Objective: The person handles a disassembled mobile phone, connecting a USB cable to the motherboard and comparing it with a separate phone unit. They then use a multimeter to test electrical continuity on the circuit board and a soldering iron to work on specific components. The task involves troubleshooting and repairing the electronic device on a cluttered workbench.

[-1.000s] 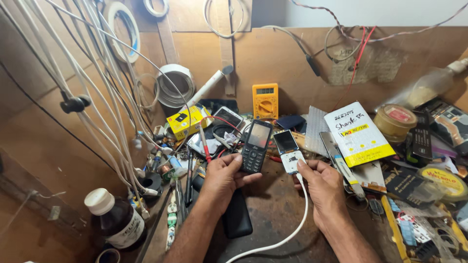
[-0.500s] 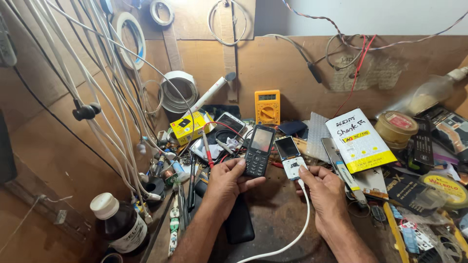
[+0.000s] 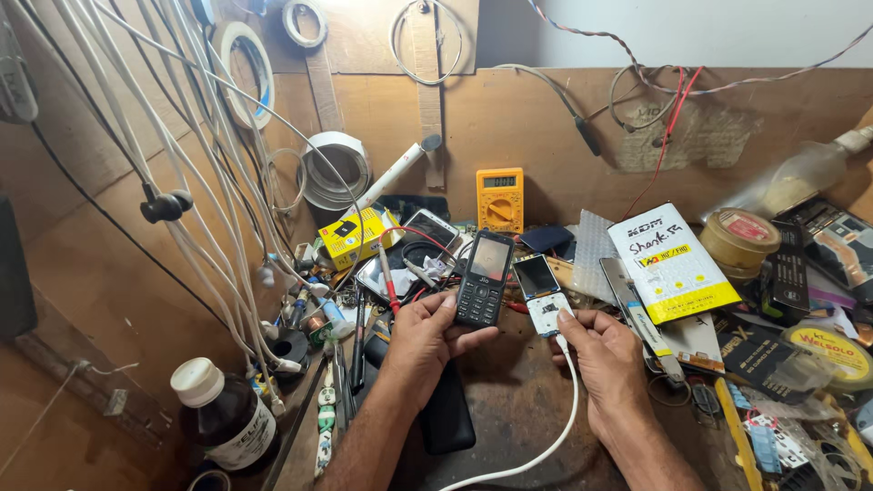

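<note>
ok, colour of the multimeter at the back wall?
Yellow-orange multimeter with a dark dial, clearest in the head view.

I am counting one black keypad phone, one bare phone board, one yellow multimeter, one brown bottle.

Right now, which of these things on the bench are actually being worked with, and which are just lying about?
In use:
left hand holding a black keypad phone
right hand holding a small bare phone board with screen
white cable plugged into that board

Lying about:
yellow multimeter
brown bottle with white cap
white-and-yellow packet
round tin
</note>
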